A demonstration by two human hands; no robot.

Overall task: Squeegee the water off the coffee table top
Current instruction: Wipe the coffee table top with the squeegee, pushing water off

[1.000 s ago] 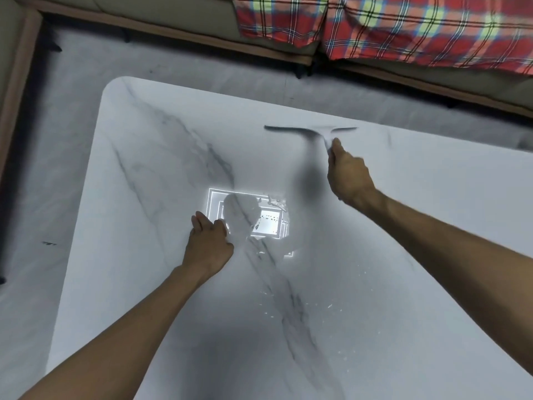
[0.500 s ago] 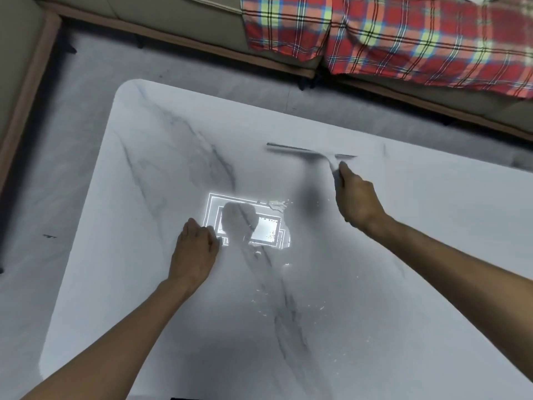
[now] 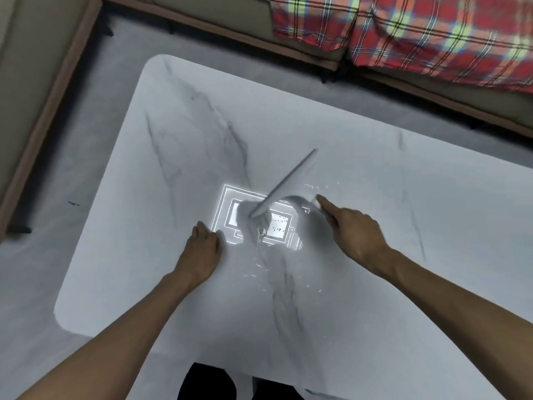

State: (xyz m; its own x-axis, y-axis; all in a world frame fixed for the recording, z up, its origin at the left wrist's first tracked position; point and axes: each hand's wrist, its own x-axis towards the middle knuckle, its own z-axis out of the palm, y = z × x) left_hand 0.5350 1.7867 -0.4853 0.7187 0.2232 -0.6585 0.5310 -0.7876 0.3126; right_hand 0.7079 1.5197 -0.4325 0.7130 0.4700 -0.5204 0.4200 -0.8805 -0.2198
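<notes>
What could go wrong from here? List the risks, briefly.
1. The squeegee blade lies diagonal, and droplets glint beside it near the right hand. A pull may miss them and leave streaks.
2. Water drawn toward the near edge of the coffee table could drip onto the floor or the dark clothing.
3. The left hand rests beside the wet patch and may smear it.
</notes>
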